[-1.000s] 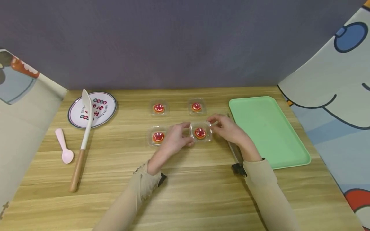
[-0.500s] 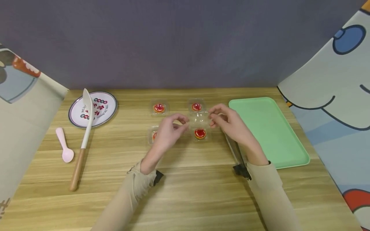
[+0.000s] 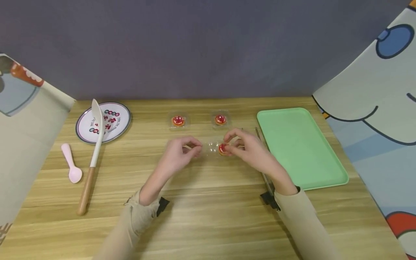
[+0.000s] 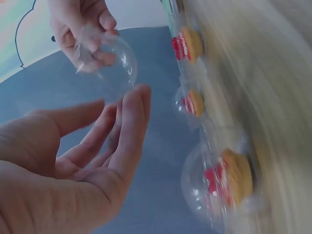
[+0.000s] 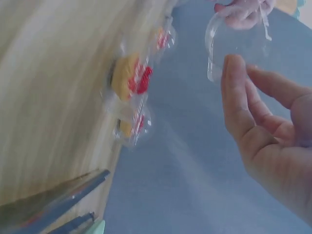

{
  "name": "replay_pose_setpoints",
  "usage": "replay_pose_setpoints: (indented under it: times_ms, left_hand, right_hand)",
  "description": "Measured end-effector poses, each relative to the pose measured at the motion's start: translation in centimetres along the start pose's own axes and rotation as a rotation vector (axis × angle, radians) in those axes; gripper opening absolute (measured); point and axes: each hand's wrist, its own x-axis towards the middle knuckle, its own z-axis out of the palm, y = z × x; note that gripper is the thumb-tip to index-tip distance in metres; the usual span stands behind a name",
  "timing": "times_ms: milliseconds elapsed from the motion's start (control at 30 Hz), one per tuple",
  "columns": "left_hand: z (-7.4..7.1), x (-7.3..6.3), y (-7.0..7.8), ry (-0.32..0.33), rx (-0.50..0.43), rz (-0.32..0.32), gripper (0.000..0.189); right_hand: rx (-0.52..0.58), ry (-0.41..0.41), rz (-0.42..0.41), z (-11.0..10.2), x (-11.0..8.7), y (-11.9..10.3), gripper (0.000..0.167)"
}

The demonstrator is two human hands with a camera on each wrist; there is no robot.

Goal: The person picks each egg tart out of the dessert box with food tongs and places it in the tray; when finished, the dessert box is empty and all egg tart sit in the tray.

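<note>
Far left of the worktop (image 3: 208, 224) I've got a pink spoon (image 3: 72, 169), then a white spatula (image 3: 92, 159) with a wooden handle, its blade lying across the printed plate (image 3: 112, 124) near the back left corner.

At the middle, my left hand (image 3: 175, 159) and right hand (image 3: 253, 153) face each other with a clear lid (image 3: 211, 147) between them. Fingers are tricky. Each wrist view shows its own hand's fingers fairly straight, tips at the lid's rim, while the opposite hand seems to pinch it. So I cannot tell which hand truly grips.

The uncovered tart (image 3: 222, 148) sits on the wood right under my right fingertips, front row, right spot.

By my reckoning one tart of four is opened. The back-left cased tart (image 3: 178, 121) and back-right cased tart (image 3: 220, 119) look closed. The front-left cased tart (image 4: 229, 180) is hidden behind my left hand from the head view, but domed over in the left wrist view. Three lids left, I'd judge.

Right of that, tongs (image 3: 264, 173) lie along the green tray (image 3: 302, 144), which sits by the right edge.
</note>
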Motion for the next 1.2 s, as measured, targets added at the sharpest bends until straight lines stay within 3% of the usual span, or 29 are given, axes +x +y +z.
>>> replay_pose_setpoints:
  times_ms: [167, 333, 667, 1033, 1200]
  left_hand:
    - [-0.2, -1.3, -0.5, -0.122, 0.043, -0.038, 0.036]
    - [0.7, -1.9, -0.7, -0.217, 0.064, -0.045, 0.036]
    - [3.8, -1.6, 0.0, -0.280, 0.105, 0.021, 0.030]
    - [7.3, -0.1, 0.9, -0.345, 0.135, 0.056, 0.035]
    - [8.2, 0.3, 1.0, -0.381, 0.158, 0.070, 0.043]
  right_hand:
    - [-0.083, -0.067, -0.031, 1.0, -0.9, 0.2, 0.045]
    - [-0.140, -0.140, -0.016, 1.4, -1.5, 0.7, 0.045]
    - [-0.138, -0.177, 0.080, 0.0, -3.7, 1.8, 0.033]
    - [-0.116, -0.196, 0.173, -1.7, -5.3, 3.6, 0.026]
    - [-0.138, -0.185, 0.206, -2.0, -5.5, 4.0, 0.026]
